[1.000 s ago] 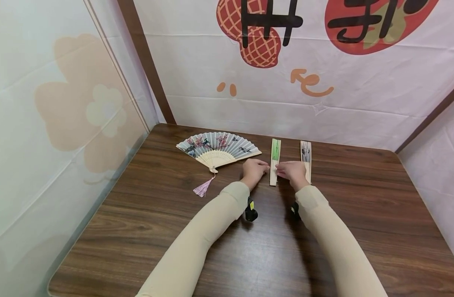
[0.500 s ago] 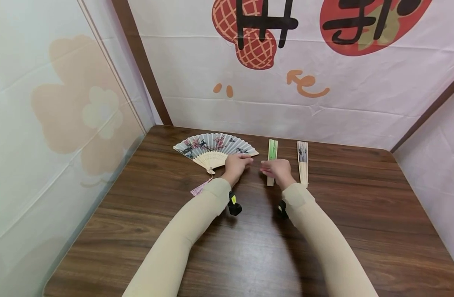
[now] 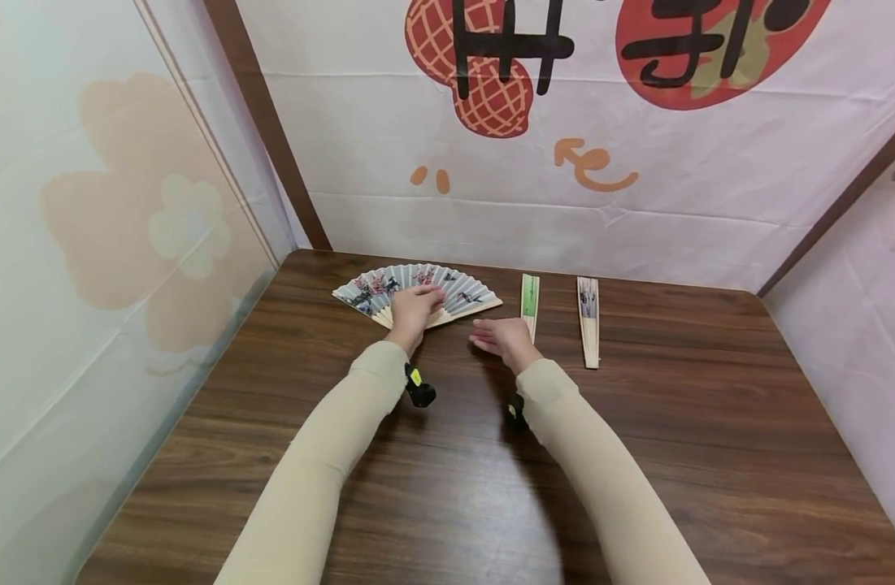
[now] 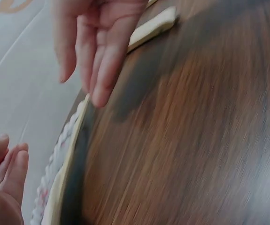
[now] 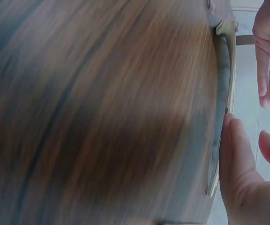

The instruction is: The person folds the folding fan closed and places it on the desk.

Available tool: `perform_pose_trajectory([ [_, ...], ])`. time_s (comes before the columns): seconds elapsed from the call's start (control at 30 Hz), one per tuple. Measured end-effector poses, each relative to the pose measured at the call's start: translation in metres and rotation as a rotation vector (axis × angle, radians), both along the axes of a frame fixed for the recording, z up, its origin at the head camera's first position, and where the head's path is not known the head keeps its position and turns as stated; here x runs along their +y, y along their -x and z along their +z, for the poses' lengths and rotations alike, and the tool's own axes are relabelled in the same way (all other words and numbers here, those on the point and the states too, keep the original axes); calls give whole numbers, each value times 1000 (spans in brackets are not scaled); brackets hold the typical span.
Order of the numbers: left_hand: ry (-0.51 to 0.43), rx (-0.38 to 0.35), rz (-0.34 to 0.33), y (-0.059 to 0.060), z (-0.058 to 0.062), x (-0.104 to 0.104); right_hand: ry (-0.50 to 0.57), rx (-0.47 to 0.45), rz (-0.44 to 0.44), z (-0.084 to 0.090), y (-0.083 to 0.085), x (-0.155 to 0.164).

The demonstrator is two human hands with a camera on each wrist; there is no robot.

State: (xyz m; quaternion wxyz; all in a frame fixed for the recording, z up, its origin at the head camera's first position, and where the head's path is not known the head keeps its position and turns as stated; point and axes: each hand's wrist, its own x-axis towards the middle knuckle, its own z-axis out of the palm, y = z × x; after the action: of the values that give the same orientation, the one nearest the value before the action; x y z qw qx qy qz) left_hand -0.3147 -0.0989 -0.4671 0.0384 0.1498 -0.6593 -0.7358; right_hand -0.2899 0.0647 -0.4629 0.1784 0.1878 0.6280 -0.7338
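An open paper fan painted with blossoms lies spread at the back left of the wooden table. My left hand rests on the middle of the fan, over its ribs, fingers loosely extended. The right hand hovers open just off the fan's right corner, fingers pointing left. In the left wrist view the right hand's fingers hang just above the fan's edge. The right wrist view shows the fan's edge between both hands. A folded green fan lies just right of the right hand.
A second folded fan with a dark print lies to the right of the green one. Cloth-covered walls close the table in at the back and on both sides. The near half of the table is bare wood.
Both hands have moved left, away from the folded green fan. The left hand now lies on the open fan and the right hand has come up beside its right corner.
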Motion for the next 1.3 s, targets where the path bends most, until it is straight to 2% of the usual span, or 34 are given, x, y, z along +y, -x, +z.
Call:
perform_pose_trajectory([
  [0.17,-33,37,74,6,3,-27,32,-5,11,-3,-3,-14],
  [0.27,-27,32,111,8,4,-44,52,-10,4,-5,-4,-20],
  [0.5,-11,38,190,10,-1,-78,122,-40,-5,-12,-4,-29],
  [0.8,42,-27,270,12,-7,-112,210,-57,-18,-12,-2,-38],
  [0.9,36,-47,289,12,-9,-122,244,-64,-24,-12,-2,-42],
  [1.1,1,-42,332,13,-11,-137,327,-87,-42,-14,-2,-49],
  [1.3,16,-55,336,16,-19,-145,353,-85,-75,-18,0,-50],
])
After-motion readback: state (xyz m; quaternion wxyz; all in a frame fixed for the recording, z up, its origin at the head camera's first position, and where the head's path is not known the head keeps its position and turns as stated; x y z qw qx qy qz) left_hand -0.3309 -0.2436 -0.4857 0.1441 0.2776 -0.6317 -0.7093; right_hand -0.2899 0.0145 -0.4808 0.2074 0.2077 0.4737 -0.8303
